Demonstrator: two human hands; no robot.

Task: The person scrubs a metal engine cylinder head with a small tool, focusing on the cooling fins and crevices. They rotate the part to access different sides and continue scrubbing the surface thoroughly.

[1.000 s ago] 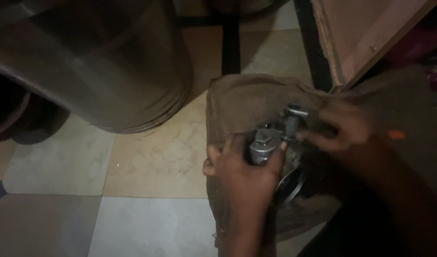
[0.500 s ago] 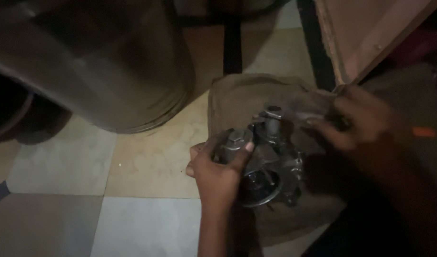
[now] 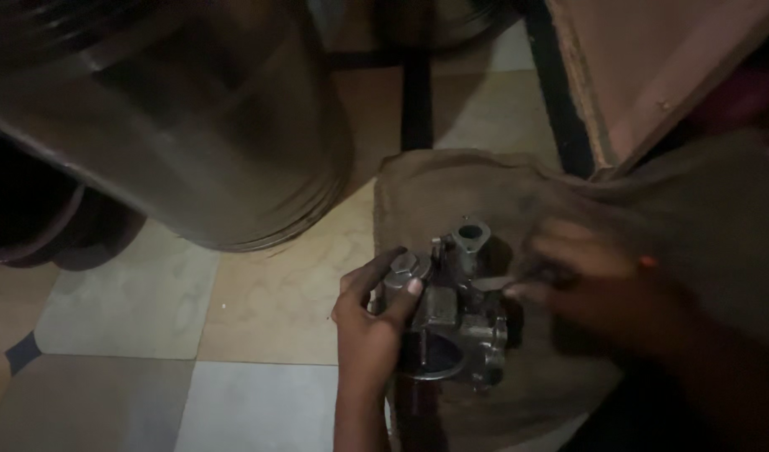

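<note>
Head camera, looking down in dim light: my left hand (image 3: 369,322) is clenched around a grey metal engine part (image 3: 447,314), thumb and fingertips pressing its round cap at the part's ten o'clock, which I judge keeps it steady. The part sits on a brown cloth (image 3: 451,188) spread over pale floor tiles (image 3: 141,305), probably to spare the floor and catch grime. Its round opening faces up at six o'clock, and a short pipe stub points toward twelve. My right hand (image 3: 581,276) comes in from three o'clock with fingers pinched together at the part's side; whether they hold a small tool or only touch the metal, I cannot tell. A large metal drum (image 3: 200,125) stands close at ten o'clock, its lower rim near the cloth's edge. A wooden board (image 3: 652,67) leans at one o'clock, hemming that side. Open tiled floor lies at eight o'clock, the freest room for moving.
</note>
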